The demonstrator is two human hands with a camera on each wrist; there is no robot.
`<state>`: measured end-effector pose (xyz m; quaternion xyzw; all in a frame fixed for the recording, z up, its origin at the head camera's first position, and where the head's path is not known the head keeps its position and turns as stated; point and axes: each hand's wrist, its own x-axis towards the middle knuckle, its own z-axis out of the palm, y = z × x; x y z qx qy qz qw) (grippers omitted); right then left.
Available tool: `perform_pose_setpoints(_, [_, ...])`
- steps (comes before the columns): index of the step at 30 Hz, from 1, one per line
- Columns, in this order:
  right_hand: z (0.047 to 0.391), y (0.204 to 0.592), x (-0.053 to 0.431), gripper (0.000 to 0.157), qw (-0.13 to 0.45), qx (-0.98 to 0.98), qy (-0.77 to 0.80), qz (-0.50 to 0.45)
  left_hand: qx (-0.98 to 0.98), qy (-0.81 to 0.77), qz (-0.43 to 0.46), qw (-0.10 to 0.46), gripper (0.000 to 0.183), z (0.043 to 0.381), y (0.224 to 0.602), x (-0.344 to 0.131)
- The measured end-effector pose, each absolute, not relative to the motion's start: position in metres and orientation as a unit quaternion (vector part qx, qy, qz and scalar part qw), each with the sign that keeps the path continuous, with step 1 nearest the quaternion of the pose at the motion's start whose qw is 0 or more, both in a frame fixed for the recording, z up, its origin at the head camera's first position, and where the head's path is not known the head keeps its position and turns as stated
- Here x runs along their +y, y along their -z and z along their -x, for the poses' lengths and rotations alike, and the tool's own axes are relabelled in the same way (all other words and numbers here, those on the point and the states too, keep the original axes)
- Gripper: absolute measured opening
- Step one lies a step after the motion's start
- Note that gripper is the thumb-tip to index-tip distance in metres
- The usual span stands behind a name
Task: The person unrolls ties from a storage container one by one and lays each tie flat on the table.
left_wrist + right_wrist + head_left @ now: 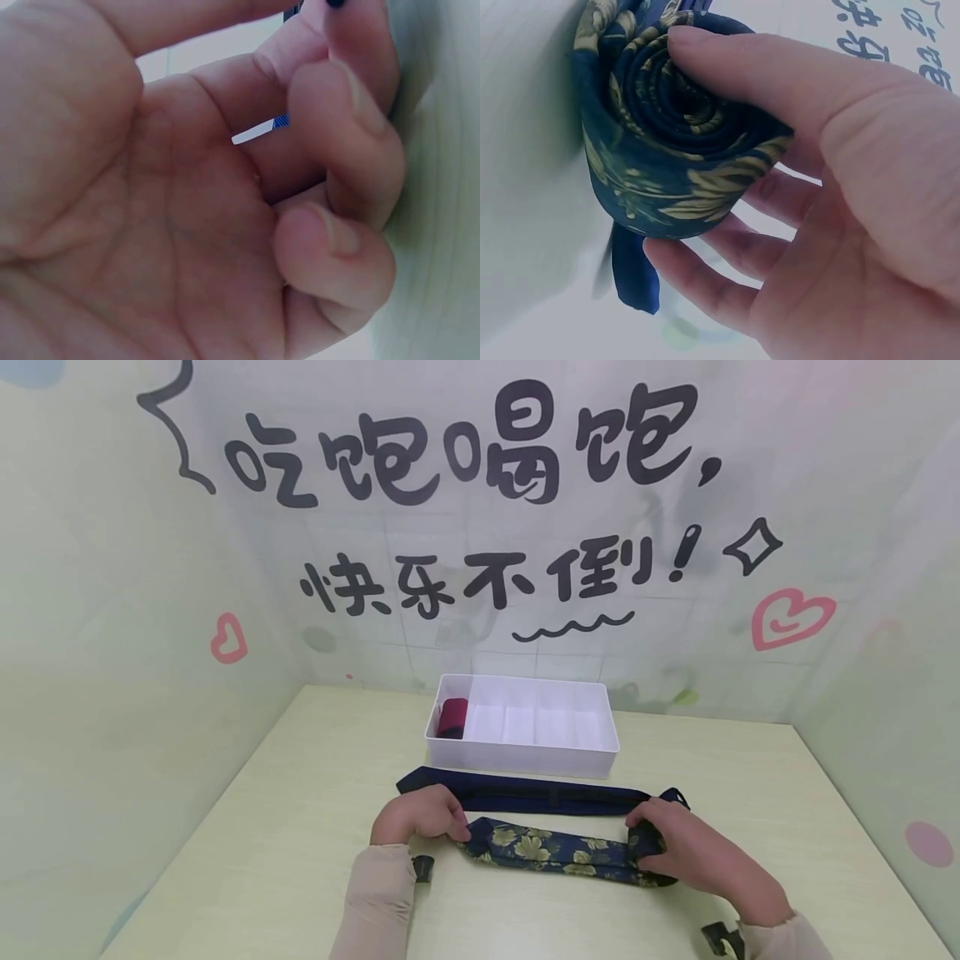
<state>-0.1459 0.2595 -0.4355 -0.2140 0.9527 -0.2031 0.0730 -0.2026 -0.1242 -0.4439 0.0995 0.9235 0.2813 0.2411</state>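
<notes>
A navy necktie with yellow flowers (pixel 532 847) lies across the table, its right part wound into a roll (pixel 682 142). My right hand (pixel 693 847) grips that roll, thumb on the coiled edge and fingers round its outer side. At the tie's pointed left end, my left hand (pixel 423 817) pinches the tip between thumb and finger; in the left wrist view the other fingers (pixel 337 247) are curled beside the table. Behind the flowered tie lies a plain dark navy necktie (pixel 517 793), folded lengthwise, its left end pointed and a small loop at its right end.
At the back stands a white divided box (pixel 525 758); its leftmost compartment holds a rolled dark red tie (pixel 452 718). The pale wooden table (pixel 285 827) is bounded by printed curtain walls (pixel 480 652) at the back and both sides.
</notes>
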Motion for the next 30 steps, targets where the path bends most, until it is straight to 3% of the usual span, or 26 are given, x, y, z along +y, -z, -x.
perform_pose_setpoints(9, [0.148, 0.437, 0.271, 0.049, 0.074, 0.953, 0.188, 0.225, 0.923, -0.282, -0.094, 0.243, 0.008, 0.203, 0.443, -0.122])
perform_pose_setpoints(23, [0.153, 0.433, 0.289, 0.062, 0.144, 0.959, 0.208, 0.129, 0.922, -0.285, -0.095, 0.245, 0.008, 0.206, 0.443, -0.122])
perform_pose_setpoints(30, [0.153, 0.432, 0.298, 0.067, 0.151, 0.956, 0.212, 0.136, 0.922, -0.286, -0.095, 0.244, 0.008, 0.207, 0.444, -0.123])
